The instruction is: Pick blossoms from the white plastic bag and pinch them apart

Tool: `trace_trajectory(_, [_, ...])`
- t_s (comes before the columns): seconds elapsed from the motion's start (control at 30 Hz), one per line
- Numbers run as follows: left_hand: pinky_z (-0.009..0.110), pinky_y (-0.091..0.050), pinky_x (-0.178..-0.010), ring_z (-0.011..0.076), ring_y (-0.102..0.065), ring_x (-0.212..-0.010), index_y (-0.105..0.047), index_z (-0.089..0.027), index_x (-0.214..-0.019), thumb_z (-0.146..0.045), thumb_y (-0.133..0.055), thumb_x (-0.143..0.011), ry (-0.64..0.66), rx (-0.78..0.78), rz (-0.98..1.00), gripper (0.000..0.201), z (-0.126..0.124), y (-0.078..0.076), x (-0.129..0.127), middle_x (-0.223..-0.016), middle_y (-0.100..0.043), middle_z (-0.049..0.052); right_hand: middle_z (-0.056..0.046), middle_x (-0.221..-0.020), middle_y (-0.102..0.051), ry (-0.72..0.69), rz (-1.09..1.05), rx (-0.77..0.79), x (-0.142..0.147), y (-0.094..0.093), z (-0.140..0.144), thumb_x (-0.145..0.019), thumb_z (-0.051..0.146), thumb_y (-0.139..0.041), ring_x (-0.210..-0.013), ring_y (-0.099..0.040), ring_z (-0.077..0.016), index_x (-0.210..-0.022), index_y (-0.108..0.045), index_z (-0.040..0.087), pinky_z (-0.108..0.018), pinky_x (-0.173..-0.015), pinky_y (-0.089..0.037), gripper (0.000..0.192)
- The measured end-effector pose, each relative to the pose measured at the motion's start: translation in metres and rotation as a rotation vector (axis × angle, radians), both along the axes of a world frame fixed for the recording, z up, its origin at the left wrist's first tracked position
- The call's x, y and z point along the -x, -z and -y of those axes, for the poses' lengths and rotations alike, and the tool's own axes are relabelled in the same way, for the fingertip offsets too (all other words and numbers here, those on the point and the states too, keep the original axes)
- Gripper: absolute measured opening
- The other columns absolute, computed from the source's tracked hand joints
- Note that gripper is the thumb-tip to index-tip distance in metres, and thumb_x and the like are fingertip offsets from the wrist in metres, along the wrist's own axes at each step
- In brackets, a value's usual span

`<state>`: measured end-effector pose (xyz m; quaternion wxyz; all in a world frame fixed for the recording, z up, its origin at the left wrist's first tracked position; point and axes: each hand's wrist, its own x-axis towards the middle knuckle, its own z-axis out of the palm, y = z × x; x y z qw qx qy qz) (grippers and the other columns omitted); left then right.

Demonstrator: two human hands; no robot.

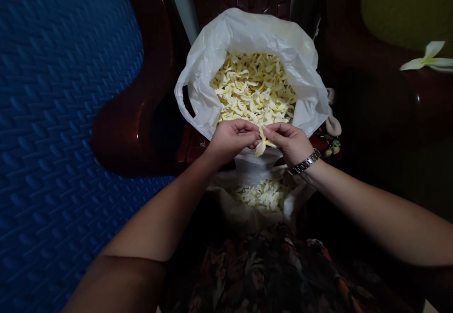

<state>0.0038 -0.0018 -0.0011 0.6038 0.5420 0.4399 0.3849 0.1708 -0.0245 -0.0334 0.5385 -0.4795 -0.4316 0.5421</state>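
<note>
Both hands met over the near rim of the plastic bag [247, 34], and between them hung one pale flower [261, 147]. It was pinched from both sides. The left hand [231, 138] was curled nearly shut, its fingertips nipping the flower's left edge; the right hand [290, 140], wristwatch [305, 163] just behind it, was closed the same way on the flower's other side. The flower looked feather-light, soft and easily bruised, so a gentle fingertip pinch near the base of the petals (not the tips) seemed the safest hold. Just beyond the knuckles the bag gaped wide, full of loose petals [253, 88]. Below the wrists, nearer the body, a smaller heap of petals [264, 195] lay on a cloth [226, 214]. Far off to the right of the right hand, a whole white blossom [428, 58] rested alone.
</note>
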Motion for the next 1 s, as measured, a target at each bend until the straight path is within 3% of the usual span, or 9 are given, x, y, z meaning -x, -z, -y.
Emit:
trace_trajectory(0.7, [0.021,-0.056,-0.061,0.0086,-0.064,-0.057,-0.071,-0.011,-0.079,-0.016,-0.080,-0.065,0.048,0.034,0.034,0.017,-0.0029,-0.0003,0.0028,-0.063,-0.070,0.000,0.001,-0.070,-0.071,-0.008,-0.209,0.120,0.0047,-0.0045,-0.0001,-0.046,0.049,-0.097,-0.066,-0.061,-0.0129,-0.068,-0.074,0.021,-0.029,-0.068,-0.053,0.042])
trace_trajectory(1.0, [0.023,-0.057,-0.061,0.0105,-0.067,-0.059,-0.072,-0.011,-0.079,-0.015,-0.079,-0.066,0.041,0.026,0.015,0.016,-0.0026,-0.0001,0.0030,-0.064,-0.071,0.001,0.001,-0.073,-0.070,-0.048,-0.171,0.092,0.0015,0.0026,-0.0013,-0.055,0.051,-0.094,-0.068,-0.062,-0.0145,-0.075,-0.073,0.022,-0.034,-0.072,-0.053,0.041])
